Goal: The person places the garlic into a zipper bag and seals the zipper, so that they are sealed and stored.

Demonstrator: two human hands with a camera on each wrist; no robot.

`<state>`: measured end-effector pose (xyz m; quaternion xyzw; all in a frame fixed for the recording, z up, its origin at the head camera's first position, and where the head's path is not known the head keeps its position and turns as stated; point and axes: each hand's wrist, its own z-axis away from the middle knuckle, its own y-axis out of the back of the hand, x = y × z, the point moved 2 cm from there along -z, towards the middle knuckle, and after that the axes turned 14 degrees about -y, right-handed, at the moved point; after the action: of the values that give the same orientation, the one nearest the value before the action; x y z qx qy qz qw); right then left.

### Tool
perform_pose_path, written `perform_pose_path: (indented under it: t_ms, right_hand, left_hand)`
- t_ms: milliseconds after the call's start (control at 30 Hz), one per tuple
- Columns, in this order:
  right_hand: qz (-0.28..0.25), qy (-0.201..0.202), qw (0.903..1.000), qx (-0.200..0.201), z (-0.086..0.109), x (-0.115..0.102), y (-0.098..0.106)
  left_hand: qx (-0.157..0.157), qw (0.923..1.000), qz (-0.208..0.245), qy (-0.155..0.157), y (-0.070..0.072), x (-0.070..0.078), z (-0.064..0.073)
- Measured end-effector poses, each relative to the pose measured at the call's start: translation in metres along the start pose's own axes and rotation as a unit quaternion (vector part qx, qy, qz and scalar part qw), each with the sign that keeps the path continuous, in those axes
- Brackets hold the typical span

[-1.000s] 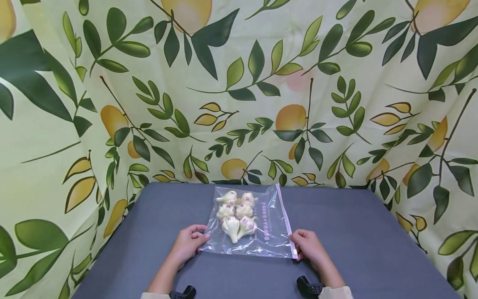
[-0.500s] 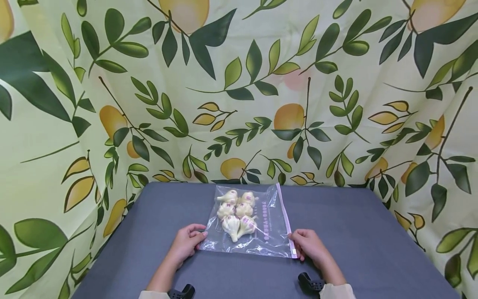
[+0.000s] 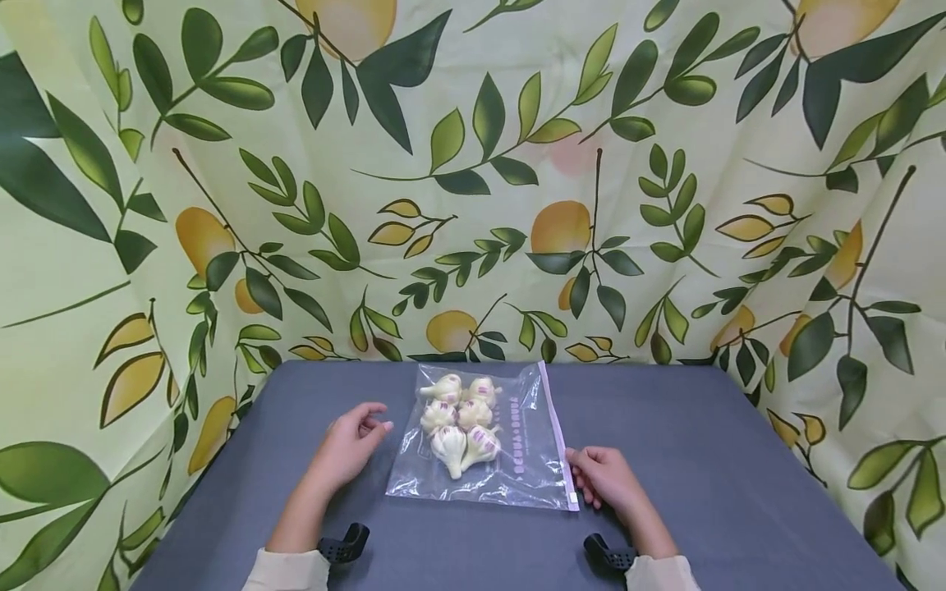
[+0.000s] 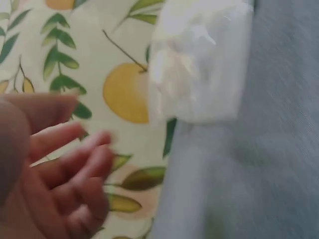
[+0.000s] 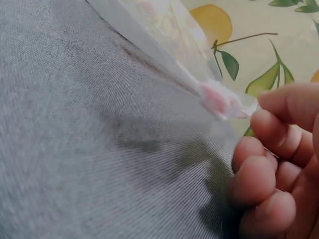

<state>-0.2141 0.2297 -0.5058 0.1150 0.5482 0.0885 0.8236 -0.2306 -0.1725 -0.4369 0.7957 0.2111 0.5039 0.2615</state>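
Observation:
A clear plastic zip bag (image 3: 532, 484) lies flat on the table with several white garlic bulbs (image 3: 461, 423) inside, grouped in its left part. A pale pink zip strip (image 3: 559, 435) runs down its right side, with a slider at the near corner. My right hand (image 3: 606, 480) pinches the bag's zip edge between thumb and index finger, close to that corner; the other fingers curl loosely below. Left of the bag, my left hand (image 3: 347, 443) is apart from it, fingers loosely bent around nothing. The left wrist view shows the bag (image 4: 214, 99) blurred beyond those fingers (image 4: 94, 164).
The bag lies on a dark grey cloth-covered table (image 3: 665, 427). A fabric backdrop (image 3: 488, 246) printed with leaves and yellow fruit hangs behind and at both sides. Black devices sit on the left wrist (image 3: 345, 543) and right wrist (image 3: 609, 554).
My left hand has let go of the bag's left edge and drawn away to the left. My right hand stays at the zip edge. The head view has shifted slightly.

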Motion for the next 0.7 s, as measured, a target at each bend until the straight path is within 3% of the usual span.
perform_pose_path:
  t_ms: [100,233,400,500,600,700]
  right_hand:
    - [-0.016,0.006,0.9993,0.034,0.003,-0.006,0.000]
    - [-0.037,0.042,0.9951,0.082,0.009,-0.023,0.001]
    - [-0.041,0.109,0.9850,0.128,0.026,-0.049,0.004]
    - [-0.038,0.144,0.9773,0.151,0.036,-0.063,0.005]
    - [-0.011,0.188,0.9632,0.192,0.044,-0.074,0.004]
    - [0.072,0.250,0.9304,0.259,0.052,-0.079,0.000]
  left_hand:
    - [0.049,0.9979,-0.033,-0.029,0.001,0.011,-0.003]
    - [0.079,0.9886,-0.096,-0.085,-0.010,0.020,-0.002]
    - [0.085,0.9614,-0.209,-0.157,-0.025,0.032,0.004]
    - [0.081,0.9501,-0.237,-0.186,-0.033,0.041,0.009]
    - [0.071,0.9473,-0.241,-0.198,-0.038,0.049,0.011]
    - [0.051,0.9497,-0.238,-0.197,-0.041,0.053,0.011]
